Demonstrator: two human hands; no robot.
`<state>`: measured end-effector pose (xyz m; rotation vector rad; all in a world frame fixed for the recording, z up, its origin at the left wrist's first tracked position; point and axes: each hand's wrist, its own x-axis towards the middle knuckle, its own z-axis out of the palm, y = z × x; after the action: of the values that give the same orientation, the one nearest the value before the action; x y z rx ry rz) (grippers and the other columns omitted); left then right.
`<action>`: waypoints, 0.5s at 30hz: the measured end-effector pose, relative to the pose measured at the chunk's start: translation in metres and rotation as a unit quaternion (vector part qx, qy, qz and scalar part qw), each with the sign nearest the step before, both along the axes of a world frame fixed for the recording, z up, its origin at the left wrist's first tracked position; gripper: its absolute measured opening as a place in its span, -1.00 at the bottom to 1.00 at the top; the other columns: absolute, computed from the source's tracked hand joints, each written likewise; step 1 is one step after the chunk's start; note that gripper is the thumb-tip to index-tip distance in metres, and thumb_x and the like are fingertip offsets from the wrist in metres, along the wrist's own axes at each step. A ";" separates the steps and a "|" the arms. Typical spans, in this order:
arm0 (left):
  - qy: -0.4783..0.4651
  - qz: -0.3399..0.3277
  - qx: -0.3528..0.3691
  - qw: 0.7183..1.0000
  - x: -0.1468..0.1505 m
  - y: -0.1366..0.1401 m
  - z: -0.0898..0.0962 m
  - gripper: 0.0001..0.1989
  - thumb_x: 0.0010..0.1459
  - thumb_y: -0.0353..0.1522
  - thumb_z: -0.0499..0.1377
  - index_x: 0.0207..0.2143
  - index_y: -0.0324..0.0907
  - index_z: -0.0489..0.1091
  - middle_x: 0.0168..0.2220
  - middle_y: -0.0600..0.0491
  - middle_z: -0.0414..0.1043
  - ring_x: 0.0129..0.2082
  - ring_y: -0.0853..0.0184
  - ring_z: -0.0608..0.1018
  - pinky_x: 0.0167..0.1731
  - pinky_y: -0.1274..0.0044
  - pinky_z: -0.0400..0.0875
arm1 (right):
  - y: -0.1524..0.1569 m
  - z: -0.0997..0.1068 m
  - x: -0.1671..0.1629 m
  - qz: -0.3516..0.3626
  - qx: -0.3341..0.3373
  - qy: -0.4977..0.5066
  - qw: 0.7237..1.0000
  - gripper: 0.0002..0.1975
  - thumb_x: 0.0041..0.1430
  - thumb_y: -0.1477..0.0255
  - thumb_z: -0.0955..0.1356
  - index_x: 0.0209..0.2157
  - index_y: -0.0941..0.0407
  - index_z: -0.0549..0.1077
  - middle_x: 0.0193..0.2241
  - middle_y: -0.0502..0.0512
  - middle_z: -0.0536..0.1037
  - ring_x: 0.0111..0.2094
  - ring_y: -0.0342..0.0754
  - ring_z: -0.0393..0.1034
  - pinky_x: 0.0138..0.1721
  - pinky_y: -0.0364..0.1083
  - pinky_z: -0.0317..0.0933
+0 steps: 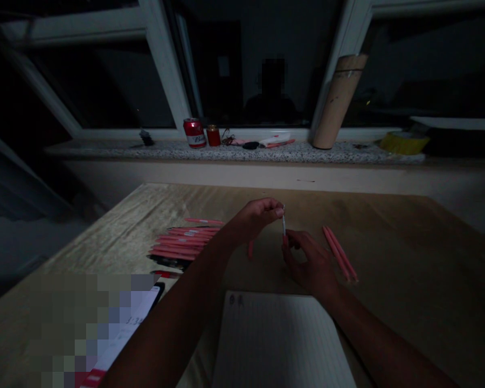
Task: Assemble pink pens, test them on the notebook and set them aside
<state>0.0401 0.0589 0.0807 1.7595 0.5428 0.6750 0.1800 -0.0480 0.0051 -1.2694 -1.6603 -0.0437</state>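
Above the table, my left hand (262, 213) pinches the top of a slim, whitish pen refill (283, 225) held upright. Lower down, my right hand (307, 261) is closed around the short pink pen barrel (285, 241) from which that thin part rises. Its lower end is hidden by my fingers. A loose pink pen piece (250, 250) lies on the table, partly behind my left wrist. To the right of my right hand, two pink pens (339, 253) rest side by side. A row of several pink pens (181, 242) lies left of my left forearm.
A lined notebook (283, 339) lies in front of me, with a lit phone (133, 318) and a red pen (165, 274) to the left. The windowsill (165, 153) bears a red can (194, 133), a smaller red can (213, 136), a tall wooden-looking cylinder (339, 102) and yellow tape (404, 143).
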 end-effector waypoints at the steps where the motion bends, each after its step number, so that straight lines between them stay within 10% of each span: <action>1: 0.006 0.005 0.000 1.000 0.000 0.000 0.000 -0.74 0.05 -0.19 0.10 -0.33 -0.23 0.33 -0.43 0.10 0.29 -0.44 0.45 0.35 -0.40 0.59 0.28 | 0.000 0.000 0.000 0.000 0.000 0.001 1.000 -0.78 0.15 0.50 0.25 -0.14 0.10 0.34 -0.38 0.06 0.44 -0.38 -0.11 0.34 -0.31 -0.11 0.25; 15: 0.131 -0.017 0.053 0.990 -0.005 -0.005 0.007 -0.71 0.06 -0.20 0.08 -0.26 -0.22 0.36 -0.42 0.11 0.36 -0.63 0.52 0.33 -0.61 0.62 0.29 | 0.000 0.002 -0.001 -0.005 -0.004 0.010 1.000 -0.78 0.15 0.50 0.24 -0.13 0.10 0.33 -0.40 0.05 0.40 -0.39 -0.12 0.31 -0.31 -0.11 0.24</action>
<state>0.0355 0.0538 0.0882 1.9678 0.6622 0.4580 0.1791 -0.0484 0.0076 -1.2798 -1.6391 -0.0315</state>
